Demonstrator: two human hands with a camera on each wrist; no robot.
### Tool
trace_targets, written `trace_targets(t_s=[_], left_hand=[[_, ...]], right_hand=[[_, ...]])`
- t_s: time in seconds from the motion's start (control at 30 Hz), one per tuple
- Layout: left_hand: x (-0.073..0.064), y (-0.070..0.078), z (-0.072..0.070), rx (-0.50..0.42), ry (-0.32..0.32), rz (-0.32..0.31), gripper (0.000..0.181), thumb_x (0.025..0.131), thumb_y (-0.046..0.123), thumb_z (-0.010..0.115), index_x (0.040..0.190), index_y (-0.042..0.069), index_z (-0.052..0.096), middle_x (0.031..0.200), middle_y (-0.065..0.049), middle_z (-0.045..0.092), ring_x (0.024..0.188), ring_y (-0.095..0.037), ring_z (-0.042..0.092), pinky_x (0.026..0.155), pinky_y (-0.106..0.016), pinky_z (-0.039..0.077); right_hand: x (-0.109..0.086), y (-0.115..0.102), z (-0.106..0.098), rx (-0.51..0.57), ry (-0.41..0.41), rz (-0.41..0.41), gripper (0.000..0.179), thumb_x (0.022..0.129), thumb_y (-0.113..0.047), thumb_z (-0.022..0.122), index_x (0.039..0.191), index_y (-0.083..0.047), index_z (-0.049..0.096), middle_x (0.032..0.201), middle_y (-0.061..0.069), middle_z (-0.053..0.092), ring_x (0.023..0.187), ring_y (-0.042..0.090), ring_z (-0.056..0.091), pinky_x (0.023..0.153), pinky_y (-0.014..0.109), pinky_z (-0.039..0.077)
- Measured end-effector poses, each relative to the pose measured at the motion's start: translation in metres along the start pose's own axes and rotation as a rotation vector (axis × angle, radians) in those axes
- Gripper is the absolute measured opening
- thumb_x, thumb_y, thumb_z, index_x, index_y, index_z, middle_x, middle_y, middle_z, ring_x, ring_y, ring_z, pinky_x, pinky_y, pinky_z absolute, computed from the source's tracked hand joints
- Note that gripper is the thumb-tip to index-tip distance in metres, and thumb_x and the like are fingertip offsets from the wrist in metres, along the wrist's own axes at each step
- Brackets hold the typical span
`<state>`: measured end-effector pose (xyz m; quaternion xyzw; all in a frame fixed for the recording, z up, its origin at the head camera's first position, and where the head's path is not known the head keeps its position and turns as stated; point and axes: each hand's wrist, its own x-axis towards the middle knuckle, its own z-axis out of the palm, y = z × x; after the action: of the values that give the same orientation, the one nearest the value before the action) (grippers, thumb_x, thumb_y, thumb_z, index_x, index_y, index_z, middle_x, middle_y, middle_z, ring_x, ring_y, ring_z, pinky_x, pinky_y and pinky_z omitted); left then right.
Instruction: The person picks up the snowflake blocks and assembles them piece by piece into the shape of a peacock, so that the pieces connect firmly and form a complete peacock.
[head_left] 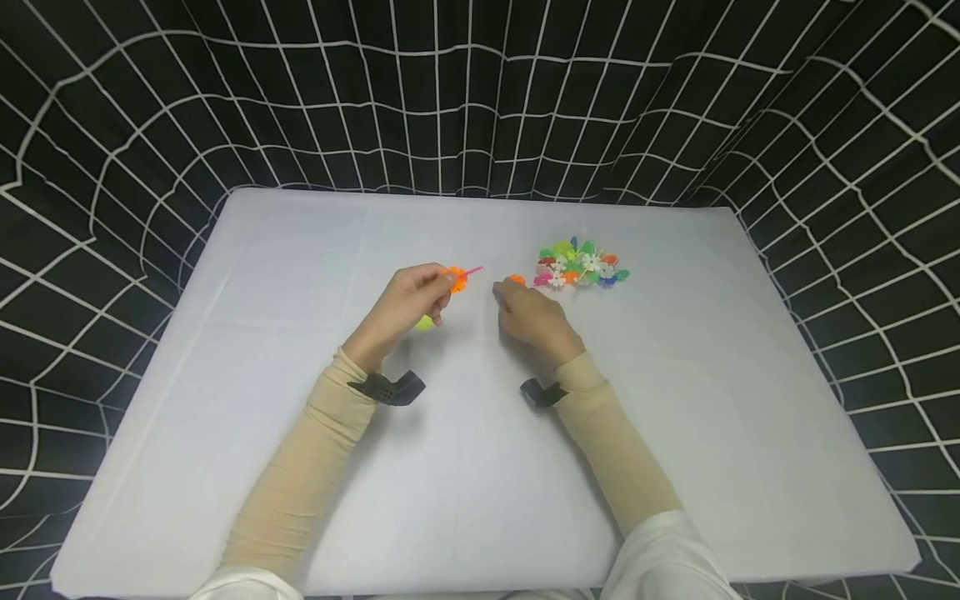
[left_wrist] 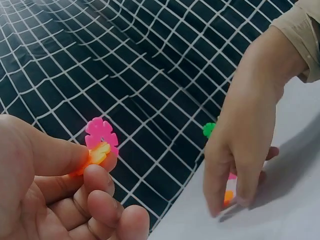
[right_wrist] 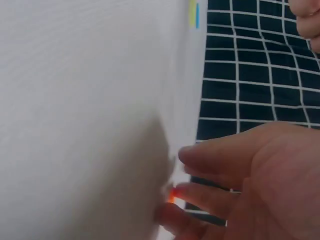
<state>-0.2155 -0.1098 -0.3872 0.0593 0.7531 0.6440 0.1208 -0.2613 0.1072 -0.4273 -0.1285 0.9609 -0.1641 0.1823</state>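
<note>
My left hand (head_left: 408,300) pinches an orange flower-shaped plastic piece (left_wrist: 98,156) between thumb and index finger, raised over the table. A pink flower-shaped piece (left_wrist: 101,132) is joined to it, standing crosswise; in the head view it is a thin pink edge. My right hand (head_left: 534,317) reaches down to the table with fingers apart and tips low. Just past its fingertips lies another orange piece (head_left: 516,279), mostly hidden by the fingers in the left wrist view. The right thumb (right_wrist: 200,156) stays away from that piece.
Right of my right hand lies a pile of flower-shaped pieces (head_left: 577,265) in green, white, pink, orange and blue. A yellow piece (head_left: 423,322) is partly hidden below my left hand. The white table (head_left: 675,433) is backed by a black curtain (head_left: 480,92) with white grid lines.
</note>
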Motion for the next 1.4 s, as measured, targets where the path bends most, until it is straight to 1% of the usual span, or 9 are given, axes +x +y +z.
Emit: trace_targets(t_s=[0.23, 0.4, 0.47, 0.67, 0.87, 0.97, 1.1, 1.23, 1.4], left_hand=[[0.001, 0.002, -0.003, 0.010, 0.009, -0.010, 0.019, 0.103, 0.021, 0.054, 0.095, 0.006, 0.061, 0.075, -0.001, 0.050, 0.061, -0.013, 0.050, 0.066, -0.025, 0.054], [0.000, 0.003, -0.003, 0.018, 0.020, -0.025, 0.020, 0.103, 0.023, 0.054, 0.094, 0.007, 0.061, 0.075, -0.001, 0.050, 0.061, -0.014, 0.051, 0.067, -0.025, 0.053], [-0.001, 0.004, -0.004, 0.020, 0.024, -0.025, 0.020, 0.103, 0.023, 0.054, 0.093, 0.006, 0.060, 0.076, -0.001, 0.050, 0.062, -0.014, 0.051, 0.068, -0.025, 0.053], [-0.001, 0.003, -0.006, 0.009, 0.031, -0.014, 0.019, 0.104, 0.022, 0.053, 0.095, 0.006, 0.060, 0.076, -0.001, 0.051, 0.062, -0.013, 0.051, 0.066, -0.024, 0.053], [-0.002, 0.002, -0.008, -0.016, 0.040, -0.009, 0.020, 0.105, 0.024, 0.053, 0.100, 0.006, 0.060, 0.077, 0.000, 0.051, 0.063, -0.011, 0.052, 0.067, -0.025, 0.053], [-0.003, 0.002, -0.008, -0.035, 0.063, 0.008, 0.020, 0.105, 0.024, 0.052, 0.101, 0.006, 0.061, 0.077, 0.000, 0.052, 0.065, -0.012, 0.052, 0.068, -0.024, 0.053], [-0.003, 0.004, -0.006, -0.080, 0.119, 0.054, 0.020, 0.105, 0.024, 0.053, 0.099, 0.006, 0.061, 0.077, 0.000, 0.052, 0.067, -0.013, 0.052, 0.065, -0.022, 0.053], [-0.002, 0.005, -0.005, -0.098, 0.176, 0.077, 0.023, 0.103, 0.027, 0.056, 0.096, 0.007, 0.062, 0.076, 0.001, 0.052, 0.067, -0.013, 0.052, 0.063, -0.021, 0.053], [-0.003, 0.004, -0.002, -0.043, 0.225, 0.089, 0.026, 0.102, 0.030, 0.060, 0.097, 0.005, 0.068, 0.076, 0.000, 0.053, 0.063, -0.015, 0.054, 0.063, -0.023, 0.051]], right_hand=[[-0.002, 0.001, -0.004, -0.019, 0.072, -0.030, 0.049, 0.099, -0.017, 0.058, 0.148, -0.015, 0.051, 0.152, 0.010, 0.050, 0.141, 0.032, 0.047, 0.112, 0.057, 0.045], [0.000, 0.002, 0.002, -0.071, 0.083, -0.026, 0.041, 0.097, -0.014, 0.062, 0.138, -0.007, 0.059, 0.128, 0.012, 0.058, 0.117, 0.029, 0.058, 0.100, 0.047, 0.054], [0.000, 0.002, 0.003, -0.041, 0.079, -0.028, 0.040, 0.097, -0.013, 0.062, 0.136, -0.006, 0.058, 0.123, 0.012, 0.059, 0.111, 0.028, 0.058, 0.099, 0.045, 0.054], [0.001, 0.001, 0.004, 0.015, -0.002, -0.025, 0.046, 0.097, -0.013, 0.059, 0.142, -0.012, 0.053, 0.132, 0.011, 0.058, 0.121, 0.029, 0.056, 0.108, 0.049, 0.049], [0.002, -0.002, 0.001, 0.106, 0.008, -0.067, 0.030, 0.095, -0.019, 0.066, 0.123, -0.011, 0.062, 0.114, 0.008, 0.063, 0.101, 0.025, 0.058, 0.092, 0.042, 0.055], [-0.003, -0.010, -0.003, 0.277, 0.093, -0.137, 0.020, 0.095, -0.024, 0.070, 0.110, -0.012, 0.067, 0.104, 0.007, 0.068, 0.092, 0.023, 0.059, 0.080, 0.036, 0.053], [-0.018, -0.030, -0.011, 0.472, 0.292, -0.286, 0.014, 0.093, -0.023, 0.073, 0.099, -0.010, 0.070, 0.094, 0.006, 0.072, 0.084, 0.021, 0.062, 0.072, 0.032, 0.053], [-0.030, -0.046, -0.013, 0.523, 0.466, -0.388, 0.012, 0.092, -0.017, 0.074, 0.095, -0.006, 0.069, 0.091, 0.007, 0.074, 0.080, 0.020, 0.065, 0.074, 0.031, 0.057], [-0.034, -0.051, -0.011, 0.515, 0.549, -0.458, 0.010, 0.092, -0.012, 0.074, 0.092, -0.004, 0.068, 0.089, 0.008, 0.075, 0.081, 0.020, 0.067, 0.077, 0.035, 0.060]])
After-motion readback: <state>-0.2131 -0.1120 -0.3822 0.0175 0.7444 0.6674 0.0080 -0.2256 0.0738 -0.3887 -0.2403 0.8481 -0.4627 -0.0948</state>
